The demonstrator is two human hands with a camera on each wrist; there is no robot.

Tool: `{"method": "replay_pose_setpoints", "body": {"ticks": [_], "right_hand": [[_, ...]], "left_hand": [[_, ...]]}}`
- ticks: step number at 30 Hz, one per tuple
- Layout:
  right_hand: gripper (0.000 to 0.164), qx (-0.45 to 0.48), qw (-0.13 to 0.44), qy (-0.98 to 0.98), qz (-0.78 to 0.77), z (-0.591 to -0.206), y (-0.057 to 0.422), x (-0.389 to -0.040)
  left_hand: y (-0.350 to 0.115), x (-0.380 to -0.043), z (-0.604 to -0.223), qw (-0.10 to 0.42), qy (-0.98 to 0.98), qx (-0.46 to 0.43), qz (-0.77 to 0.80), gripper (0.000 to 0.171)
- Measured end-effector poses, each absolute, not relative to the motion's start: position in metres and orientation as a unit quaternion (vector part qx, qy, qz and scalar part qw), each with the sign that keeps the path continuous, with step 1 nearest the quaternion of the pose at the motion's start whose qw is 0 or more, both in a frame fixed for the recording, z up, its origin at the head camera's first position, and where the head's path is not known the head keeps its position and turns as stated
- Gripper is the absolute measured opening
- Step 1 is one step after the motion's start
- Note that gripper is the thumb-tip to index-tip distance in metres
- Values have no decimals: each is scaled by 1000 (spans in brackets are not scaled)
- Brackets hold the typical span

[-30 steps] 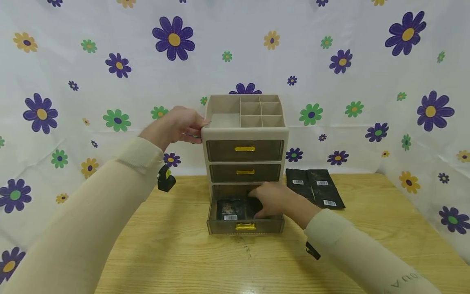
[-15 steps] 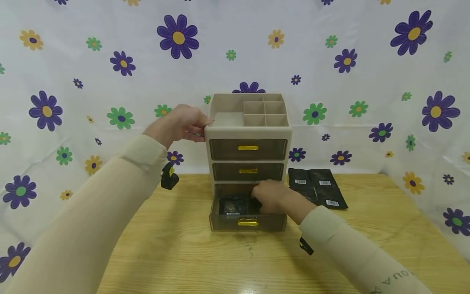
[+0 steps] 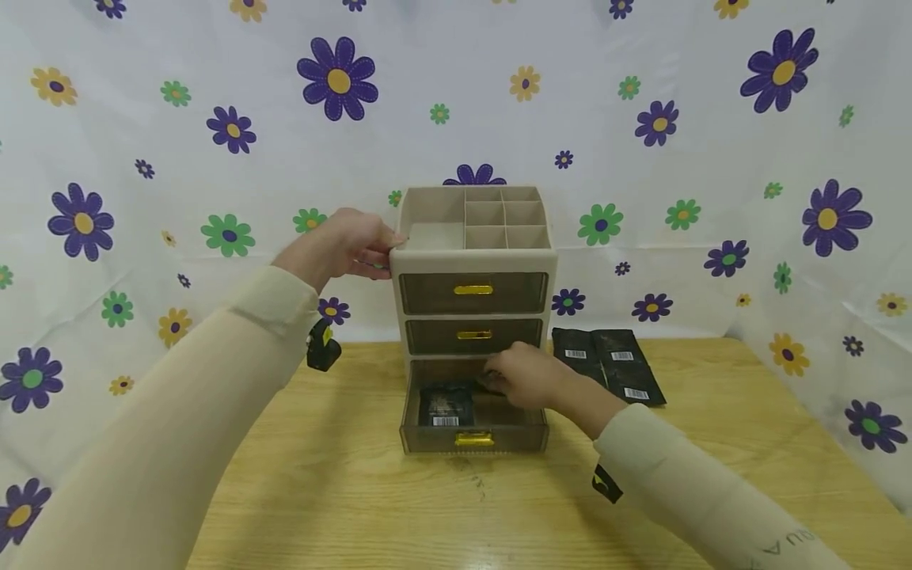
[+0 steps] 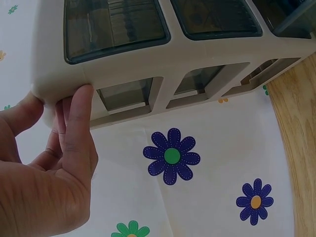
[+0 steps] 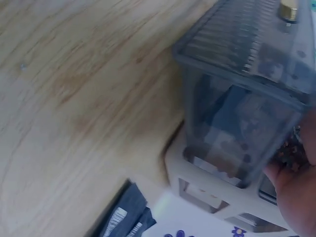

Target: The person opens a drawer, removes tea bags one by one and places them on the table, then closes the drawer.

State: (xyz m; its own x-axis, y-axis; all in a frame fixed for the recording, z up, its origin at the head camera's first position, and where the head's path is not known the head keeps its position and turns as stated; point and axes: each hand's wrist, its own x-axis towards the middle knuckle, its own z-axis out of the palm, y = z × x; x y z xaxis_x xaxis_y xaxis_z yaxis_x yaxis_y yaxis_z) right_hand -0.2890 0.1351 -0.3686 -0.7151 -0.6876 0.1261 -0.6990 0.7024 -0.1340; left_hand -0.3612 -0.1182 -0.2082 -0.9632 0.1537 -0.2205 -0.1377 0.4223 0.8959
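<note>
A beige desktop drawer organizer [image 3: 473,260] stands on the table, its bottom drawer [image 3: 427,440] pulled out. My left hand [image 3: 359,240] grips the upper left corner, thumb on the top rim and fingers against the side; the left wrist view shows this hand [image 4: 59,153] close up. Over the right half of the drawer, my right hand [image 3: 527,376] pinches a small black packet [image 3: 492,383], mostly hidden by the fingers. Another black packet [image 3: 446,405] with a barcode lies in the drawer's left half. At the right wrist view's edge is the same hand [image 5: 296,192], partly cut off.
Several black packets [image 3: 618,356] with barcode labels lie on the wooden table [image 3: 342,491] right of the organizer. The two upper drawers [image 3: 473,294] are closed. A flowered white cloth [image 3: 271,158] hangs behind.
My right hand has risen slightly from inside the drawer with a black packet, baring the floor of the drawer's right half. The left hand keeps its hold on the corner.
</note>
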Motion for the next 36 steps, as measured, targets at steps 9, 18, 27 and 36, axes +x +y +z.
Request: {"method": "replay_pose_setpoints", "body": {"ticks": [9, 18, 27, 36], "right_hand": [[20, 390, 66, -892, 216, -342, 151, -269], [33, 367, 121, -885, 258, -331, 177, -252], [6, 429, 211, -839, 259, -329, 210, -249], [14, 331, 149, -871, 331, -323, 240, -242]], "left_hand": [[-120, -361, -208, 134, 832, 10, 539, 35], [-117, -363, -208, 136, 832, 7, 538, 36], [-118, -364, -207, 137, 831, 7, 539, 32], [-119, -364, -207, 138, 831, 9, 539, 31]]}}
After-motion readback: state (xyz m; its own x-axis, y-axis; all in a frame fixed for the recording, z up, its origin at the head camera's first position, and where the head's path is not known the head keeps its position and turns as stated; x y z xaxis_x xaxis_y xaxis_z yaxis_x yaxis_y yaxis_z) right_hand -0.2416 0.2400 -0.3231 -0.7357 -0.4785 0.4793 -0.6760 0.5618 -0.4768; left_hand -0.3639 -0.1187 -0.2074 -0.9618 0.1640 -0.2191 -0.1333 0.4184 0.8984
